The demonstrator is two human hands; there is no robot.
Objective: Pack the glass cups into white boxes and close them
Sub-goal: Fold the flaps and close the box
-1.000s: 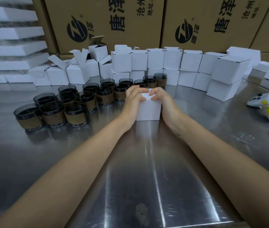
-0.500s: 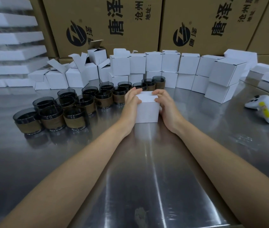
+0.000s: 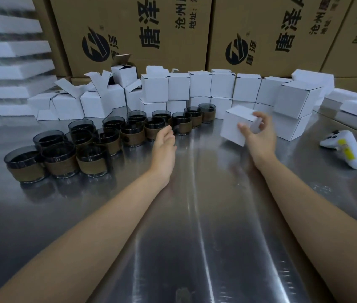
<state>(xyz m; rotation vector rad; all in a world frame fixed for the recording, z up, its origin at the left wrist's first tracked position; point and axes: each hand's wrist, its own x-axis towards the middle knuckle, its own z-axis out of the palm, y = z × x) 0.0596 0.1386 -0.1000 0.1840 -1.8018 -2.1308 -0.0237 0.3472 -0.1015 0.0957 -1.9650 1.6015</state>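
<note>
In the head view, our right hand [image 3: 259,138] is clamped on a closed white box [image 3: 234,127], thumb on its near face and fingers curled over its far top edge. The box sits tilted, one lower corner dipping toward the steel table [image 3: 195,237]; we cannot tell whether it touches. The stack [image 3: 293,101] of closed boxes lies just to the right of and behind this box, so we judge that setting it down there is work for the right hand alone, a short carry right and away from us. Our left hand [image 3: 164,145] is well apart from the right, fingers relaxed, holding nothing. The cups [image 3: 64,162] spread ahead and to its left, and the nearest cup [image 3: 154,131] stands just beyond its fingertips, upright with its mouth up. The left hand is far nearer to the cups than the right. The open boxes [image 3: 94,103] stand behind the cups, farther left, flaps raised. A white controller [image 3: 346,152] lies on the table to the right, clear of both hands.
</note>
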